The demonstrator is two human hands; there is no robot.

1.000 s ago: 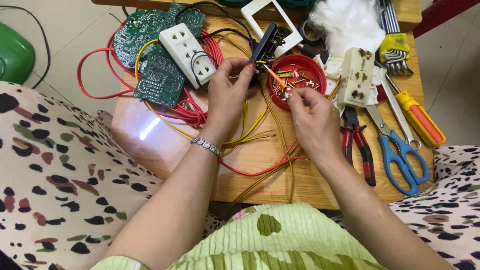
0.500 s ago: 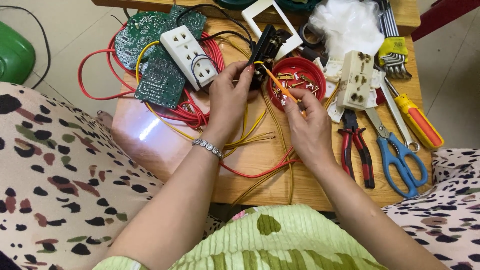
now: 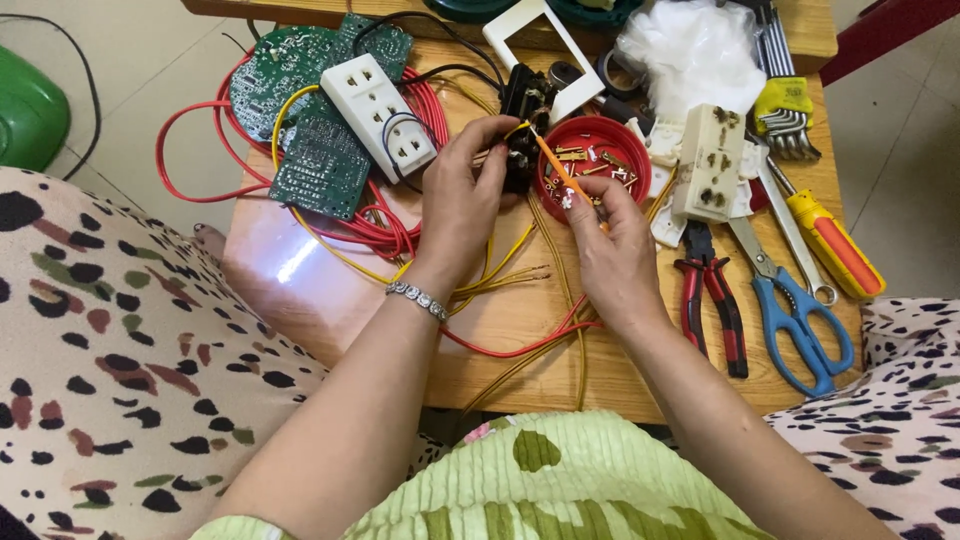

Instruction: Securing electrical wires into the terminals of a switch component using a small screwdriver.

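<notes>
Spanning the view, a light wooden desk (image 3: 330, 300) carries everything. A white three-outlet power strip (image 3: 390, 115) lies left of the left hand (image 3: 460, 205), whose fingers pinch a small black electrical component (image 3: 520, 125) near the desk's far edge. The right hand (image 3: 615, 245) has its fingers pressed together around a thin orange-handled screwdriver (image 3: 558, 168), its tip meeting the component above a round red plastic lid (image 3: 600, 155).

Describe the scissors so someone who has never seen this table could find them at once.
Start at the wooden table and go to its right edge, beyond the right hand. The scissors lie between the red-handled pliers and the yellow-and-orange screwdriver. They alone have blue loop handles.
</notes>
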